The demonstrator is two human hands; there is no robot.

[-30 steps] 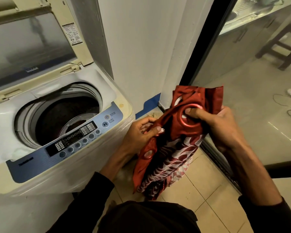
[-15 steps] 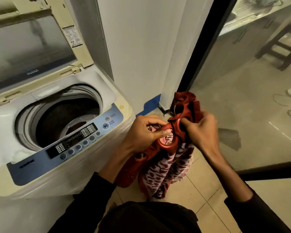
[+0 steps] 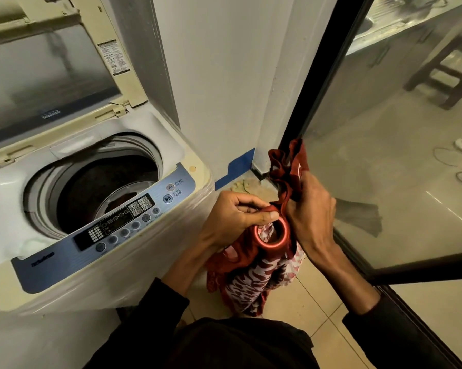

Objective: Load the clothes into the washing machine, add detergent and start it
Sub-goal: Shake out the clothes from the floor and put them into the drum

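Note:
A red curtain [image 3: 253, 283] with a white pattern and metal eyelet rings hangs between my hands, to the right of the washing machine [image 3: 133, 262]. My left hand [image 3: 232, 217] pinches the cloth at the top of one red ring. My right hand [image 3: 312, 211] grips a bunched fold of the same curtain, whose top pokes up above my fingers. The machine's lid [image 3: 46, 73] stands raised and its drum [image 3: 99, 193] is uncovered, with dark cloth lying inside. The curtain's lower end hangs down near the floor tiles.
A white wall corner [image 3: 224, 89] stands just behind the machine. A glass sliding door with a black frame [image 3: 317, 83] runs along my right. Behind the glass are a wooden stool [image 3: 448, 73], a counter and cables on the floor.
My hands have come closer together and lower, gathering the curtain into a tighter bunch. The spread top edge of the curtain has been folded up into my right hand.

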